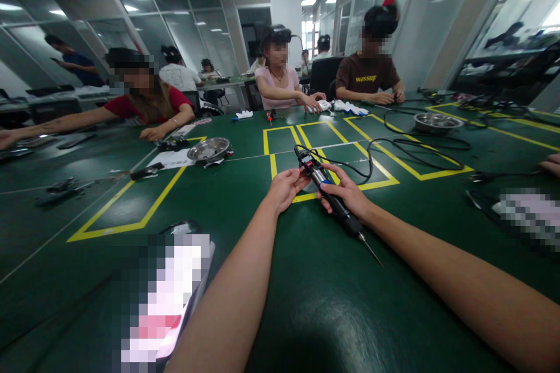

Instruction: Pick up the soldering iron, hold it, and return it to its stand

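Observation:
A black corded electric screwdriver lies slanted over the green table, its thin bit pointing toward me at the lower right. My right hand is wrapped round the middle of its barrel. My left hand pinches the upper end of the tool with its fingertips, near the red part where the cable leaves. The black cable loops away across the yellow-taped squares.
A steel bowl and papers lie to the left, another steel bowl at the far right. Three people sit along the far edge of the table. A blurred flat object lies near my left forearm. Another person's fingers show at the right edge.

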Demonstrator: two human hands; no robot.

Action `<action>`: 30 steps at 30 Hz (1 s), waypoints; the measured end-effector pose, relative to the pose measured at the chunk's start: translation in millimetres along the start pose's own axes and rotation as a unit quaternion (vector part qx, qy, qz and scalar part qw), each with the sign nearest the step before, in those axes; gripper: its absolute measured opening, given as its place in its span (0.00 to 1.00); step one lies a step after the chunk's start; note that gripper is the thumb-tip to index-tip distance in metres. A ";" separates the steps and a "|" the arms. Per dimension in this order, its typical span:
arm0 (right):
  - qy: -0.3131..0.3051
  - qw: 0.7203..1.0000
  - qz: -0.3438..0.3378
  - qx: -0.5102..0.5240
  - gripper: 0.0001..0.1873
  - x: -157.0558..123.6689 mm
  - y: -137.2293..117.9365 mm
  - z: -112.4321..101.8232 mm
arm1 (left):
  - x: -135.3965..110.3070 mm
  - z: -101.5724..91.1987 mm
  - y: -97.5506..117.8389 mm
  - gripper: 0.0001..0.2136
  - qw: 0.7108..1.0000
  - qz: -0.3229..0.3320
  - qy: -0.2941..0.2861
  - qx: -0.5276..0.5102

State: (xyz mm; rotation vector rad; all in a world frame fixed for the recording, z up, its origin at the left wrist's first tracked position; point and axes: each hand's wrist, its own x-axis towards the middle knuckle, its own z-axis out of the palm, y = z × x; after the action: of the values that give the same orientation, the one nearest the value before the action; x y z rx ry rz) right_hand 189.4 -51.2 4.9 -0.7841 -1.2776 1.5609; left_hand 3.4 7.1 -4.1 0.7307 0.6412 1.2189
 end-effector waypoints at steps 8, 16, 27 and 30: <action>-0.012 1.000 -0.002 0.000 0.43 1.0 1.9 -1.3 | 0.6 -1.3 -1.0 0.01 1.000 0.000 -0.005 -0.003; -0.020 1.000 -0.005 0.003 0.41 -1.3 0.7 -1.9 | -1.8 -1.2 0.3 0.03 0.999 0.014 -0.030 0.023; -0.036 0.999 0.037 0.006 0.40 -2.9 -6.4 -0.9 | -6.4 -0.8 5.2 0.13 0.997 0.010 -0.075 0.016; -0.036 0.998 0.052 0.010 0.40 -5.4 -9.6 0.3 | -7.3 0.6 6.4 0.13 0.998 0.009 -0.065 0.015</action>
State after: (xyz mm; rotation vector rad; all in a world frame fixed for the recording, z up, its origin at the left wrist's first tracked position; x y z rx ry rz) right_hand 193.6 -56.1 13.8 -0.7996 -1.2880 1.6964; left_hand -1.6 1.1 1.6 0.8346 0.5466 1.1695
